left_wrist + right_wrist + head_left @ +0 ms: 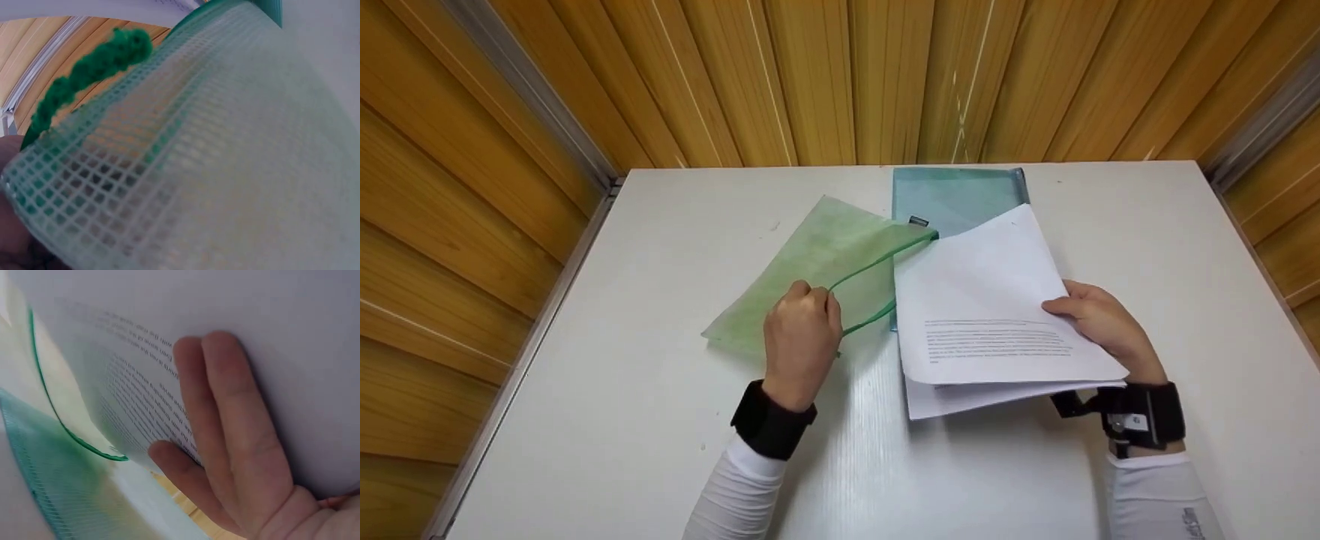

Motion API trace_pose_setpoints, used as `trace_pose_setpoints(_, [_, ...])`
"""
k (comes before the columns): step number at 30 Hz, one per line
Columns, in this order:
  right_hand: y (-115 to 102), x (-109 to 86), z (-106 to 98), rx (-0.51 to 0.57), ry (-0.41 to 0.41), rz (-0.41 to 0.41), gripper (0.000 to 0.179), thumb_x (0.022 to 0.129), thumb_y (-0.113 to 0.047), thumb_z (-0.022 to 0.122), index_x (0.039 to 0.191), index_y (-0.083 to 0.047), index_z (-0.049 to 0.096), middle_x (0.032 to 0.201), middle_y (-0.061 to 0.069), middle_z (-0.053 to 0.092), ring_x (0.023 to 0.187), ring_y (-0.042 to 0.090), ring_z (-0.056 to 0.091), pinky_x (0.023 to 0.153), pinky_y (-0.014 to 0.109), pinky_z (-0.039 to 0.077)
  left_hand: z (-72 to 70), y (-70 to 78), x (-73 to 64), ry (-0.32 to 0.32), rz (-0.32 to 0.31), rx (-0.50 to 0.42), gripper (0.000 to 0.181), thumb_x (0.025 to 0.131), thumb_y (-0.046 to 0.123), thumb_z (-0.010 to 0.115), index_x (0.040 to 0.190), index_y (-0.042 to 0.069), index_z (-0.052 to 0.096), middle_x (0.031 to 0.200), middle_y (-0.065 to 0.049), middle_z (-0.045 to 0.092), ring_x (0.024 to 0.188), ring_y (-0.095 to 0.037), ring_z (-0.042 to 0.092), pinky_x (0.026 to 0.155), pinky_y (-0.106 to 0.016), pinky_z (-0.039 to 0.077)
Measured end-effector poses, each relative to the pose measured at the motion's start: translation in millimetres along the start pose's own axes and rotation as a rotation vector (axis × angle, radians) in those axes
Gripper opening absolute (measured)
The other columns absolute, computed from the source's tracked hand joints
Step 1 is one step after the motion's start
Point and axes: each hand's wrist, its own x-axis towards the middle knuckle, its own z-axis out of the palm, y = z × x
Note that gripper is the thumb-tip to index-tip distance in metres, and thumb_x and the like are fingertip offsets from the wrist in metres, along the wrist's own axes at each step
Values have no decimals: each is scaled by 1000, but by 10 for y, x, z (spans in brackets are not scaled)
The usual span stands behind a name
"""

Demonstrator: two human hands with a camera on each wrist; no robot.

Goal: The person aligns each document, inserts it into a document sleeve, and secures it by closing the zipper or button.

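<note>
A green mesh zip pouch (802, 255) is held by its edge in my left hand (802, 337), its green-trimmed mouth gaping toward the right. In the left wrist view the pouch's mesh (225, 157) fills most of the picture, with a fuzzy green cord (95, 73) beside it. My right hand (1102, 322) grips a stack of printed white paper (982, 292) by its right edge, thumb on top. Underneath, its fingers (242, 405) lie along the printed back. The stack's left edge is at the pouch's mouth; whether any paper is inside, I cannot tell.
A blue mesh pouch (952, 195) lies flat on the white table (622, 420), partly covered by the paper. Wood-patterned panels (825, 82) stand along the back and sides. Black straps (774, 420) are around both wrists.
</note>
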Motion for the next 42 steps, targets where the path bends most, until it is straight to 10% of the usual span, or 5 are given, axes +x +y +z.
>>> trace_pose_setpoints(9, [59, 82, 167, 49, 16, -20, 64, 113, -11, 48, 165, 8, 15, 105, -4, 79, 92, 13, 81, 80, 30, 66, 27, 29, -35, -89, 14, -22, 45, 97, -5, 67, 55, 7, 55, 62, -4, 40, 59, -7, 22, 53, -22, 24])
trace_pose_setpoints(19, [191, 136, 170, -154, -177, -46, 71, 102, 2, 61, 158, 15, 19, 115, 8, 76, 96, 18, 80, 84, 35, 66, 70, 31, -54, -126, 13, -3, 41, 96, -5, 68, 58, 5, 60, 63, -7, 45, 57, -8, 25, 54, -22, 26])
trace_pose_setpoints(28, [130, 111, 77, 80, -76, -20, 56, 104, 1, 63, 151, 11, 33, 106, -1, 81, 90, 15, 81, 79, 28, 66, 7, -49, -20, -198, 35, -84, 52, 94, -8, 63, 56, 15, 37, 66, 6, 19, 62, -7, 16, 53, -20, 18])
trace_pose_setpoints(42, [74, 118, 381, 186, 28, -56, 55, 106, 3, 57, 154, 11, 30, 104, -2, 80, 88, 13, 80, 77, 28, 66, -52, -109, 56, -374, 35, -274, 17, 90, -11, 70, 77, 0, 72, 65, 0, 50, 62, -8, 38, 57, -20, 33])
